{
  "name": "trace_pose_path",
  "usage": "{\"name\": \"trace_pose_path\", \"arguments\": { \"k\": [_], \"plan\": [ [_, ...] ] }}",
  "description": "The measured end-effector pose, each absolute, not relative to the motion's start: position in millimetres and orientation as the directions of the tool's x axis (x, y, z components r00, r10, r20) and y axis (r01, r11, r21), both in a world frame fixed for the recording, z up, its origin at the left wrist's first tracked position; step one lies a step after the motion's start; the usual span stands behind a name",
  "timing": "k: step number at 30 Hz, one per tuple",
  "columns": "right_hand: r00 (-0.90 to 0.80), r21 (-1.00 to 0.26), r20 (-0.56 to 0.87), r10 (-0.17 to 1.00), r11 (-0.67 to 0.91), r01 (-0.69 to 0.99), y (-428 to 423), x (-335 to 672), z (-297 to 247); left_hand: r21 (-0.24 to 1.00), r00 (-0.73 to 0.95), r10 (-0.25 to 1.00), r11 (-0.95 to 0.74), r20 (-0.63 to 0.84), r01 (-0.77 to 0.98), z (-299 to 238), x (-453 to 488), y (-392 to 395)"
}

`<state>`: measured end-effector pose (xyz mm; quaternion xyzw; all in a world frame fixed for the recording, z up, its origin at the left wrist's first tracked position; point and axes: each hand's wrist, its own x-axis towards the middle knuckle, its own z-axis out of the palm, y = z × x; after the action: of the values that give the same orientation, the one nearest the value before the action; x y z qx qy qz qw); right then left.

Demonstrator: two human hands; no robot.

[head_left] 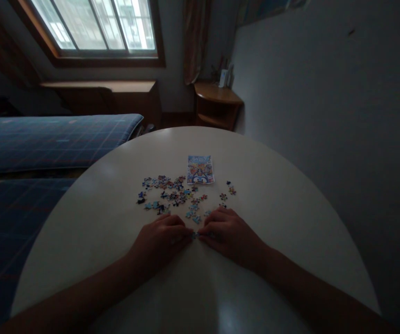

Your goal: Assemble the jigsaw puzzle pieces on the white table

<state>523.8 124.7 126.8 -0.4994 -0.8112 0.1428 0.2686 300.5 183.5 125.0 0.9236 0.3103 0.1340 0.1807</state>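
Near the middle of the round white table, my left hand (167, 235) and my right hand (225, 234) meet almost fingertip to fingertip. Between them a small light-blue jigsaw puzzle piece (195, 235) shows, pinched from both sides; whether it is one piece or two joined ones I cannot tell. Just beyond my fingers lie a few pale blue pieces (193, 215). Farther left spreads a loose heap of mixed puzzle pieces (177, 197). Several more pieces (223, 196) lie beyond my right hand. A colourful picture sheet (200, 170) with a blue cartoon figure lies flat behind the heap.
The round table (272, 185) has a curved edge all around. To the left are mattresses (53, 139) with a blue checked cover. A corner shelf (219, 95) and a desk (130, 86) stand beyond, under a window (98, 23). A white wall (318, 93) rises on the right.
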Motion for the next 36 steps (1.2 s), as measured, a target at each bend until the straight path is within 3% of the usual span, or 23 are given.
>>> {"name": "trace_pose_path", "arguments": {
  "k": [13, 36],
  "plan": [
    [-0.324, -0.561, 0.307, 0.895, 0.445, 0.699, 124.5, 521.3, 123.3, 0.432, 0.795, 0.564, -0.788, 0.225, 0.438, 119.4, 301.2, 187.5],
    [-0.304, -0.523, 0.267, 0.914, 0.403, 0.751, 126.4, 527.3, 125.2, 0.369, 0.771, 0.563, -0.813, 0.299, 0.45, 113.6, 307.1, 192.3]
  ]
}}
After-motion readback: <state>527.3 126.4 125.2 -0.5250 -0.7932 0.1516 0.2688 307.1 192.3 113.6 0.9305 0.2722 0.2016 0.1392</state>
